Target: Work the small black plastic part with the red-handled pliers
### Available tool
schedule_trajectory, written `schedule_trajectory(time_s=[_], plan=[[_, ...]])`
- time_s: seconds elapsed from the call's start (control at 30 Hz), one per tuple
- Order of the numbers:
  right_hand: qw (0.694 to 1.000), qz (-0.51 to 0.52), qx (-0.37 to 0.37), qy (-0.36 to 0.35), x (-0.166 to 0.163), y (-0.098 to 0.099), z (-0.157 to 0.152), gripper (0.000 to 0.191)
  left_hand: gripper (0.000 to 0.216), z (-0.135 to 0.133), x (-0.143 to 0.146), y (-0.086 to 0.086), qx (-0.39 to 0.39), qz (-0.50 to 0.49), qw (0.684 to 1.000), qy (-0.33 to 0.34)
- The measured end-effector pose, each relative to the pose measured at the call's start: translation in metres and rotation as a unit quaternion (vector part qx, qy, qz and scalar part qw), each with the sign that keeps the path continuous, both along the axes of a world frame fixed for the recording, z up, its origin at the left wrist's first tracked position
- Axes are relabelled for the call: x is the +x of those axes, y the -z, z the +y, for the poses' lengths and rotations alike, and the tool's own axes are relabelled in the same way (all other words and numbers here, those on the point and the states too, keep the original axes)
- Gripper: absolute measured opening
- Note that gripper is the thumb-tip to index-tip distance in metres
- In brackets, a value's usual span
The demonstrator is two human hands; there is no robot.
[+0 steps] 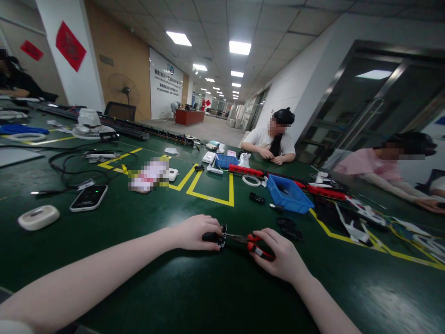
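Note:
My left hand (196,232) is closed around a small black part (210,237) with a metallic or whitish end, low over the green table. In my right hand (283,255) are long-nose pliers (260,252) with red and black handles. The pliers' jaws point left and meet the part's metallic end; whether they grip it or only touch it I cannot tell. Fingers hide much of the part. A bundle of black cable (289,228) lies beyond my right hand.
A blue bin (290,197) stands beyond my right hand, near a black connector (257,198). Yellow tape (210,199) marks the green table (139,287). On the left lie a phone-like device (89,198) and a white oval case (38,217). Other people (273,139) sit across.

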State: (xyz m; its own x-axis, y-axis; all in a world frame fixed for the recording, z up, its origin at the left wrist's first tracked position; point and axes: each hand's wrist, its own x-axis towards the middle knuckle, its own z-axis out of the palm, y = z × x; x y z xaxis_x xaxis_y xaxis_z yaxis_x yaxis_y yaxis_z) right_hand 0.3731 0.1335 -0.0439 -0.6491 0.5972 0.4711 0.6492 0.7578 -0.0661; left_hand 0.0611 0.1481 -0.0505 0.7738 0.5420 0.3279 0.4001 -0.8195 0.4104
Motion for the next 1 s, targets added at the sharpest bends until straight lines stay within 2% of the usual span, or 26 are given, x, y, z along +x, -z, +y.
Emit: schedule_trajectory(time_s=[0.47, 0.67, 0.93, 1.0], plan=[[1.0, -0.008, 0.002, 0.003, 0.0023, -0.0041, 0.0004, 0.038, 0.033, 0.0003, 0.001, 0.0002, 0.012, 0.027, 1.0, -0.009], [1.0, -0.02, 0.005, 0.005, 0.0018, -0.0024, -0.0011, 0.038, 0.044, -0.0033, 0.0018, -0.0018, 0.005, 0.009, 0.999, -0.03], [1.0, -0.013, 0.028, 0.0, 0.0009, -0.0031, -0.0012, 0.039, 0.049, -0.0035, 0.0009, -0.0004, 0.016, 0.013, 1.0, -0.021], [0.999, -0.012, 0.03, 0.002, 0.0007, -0.0031, -0.0012, 0.04, 0.056, -0.0041, 0.0005, -0.0007, 0.021, 0.012, 0.999, -0.03]])
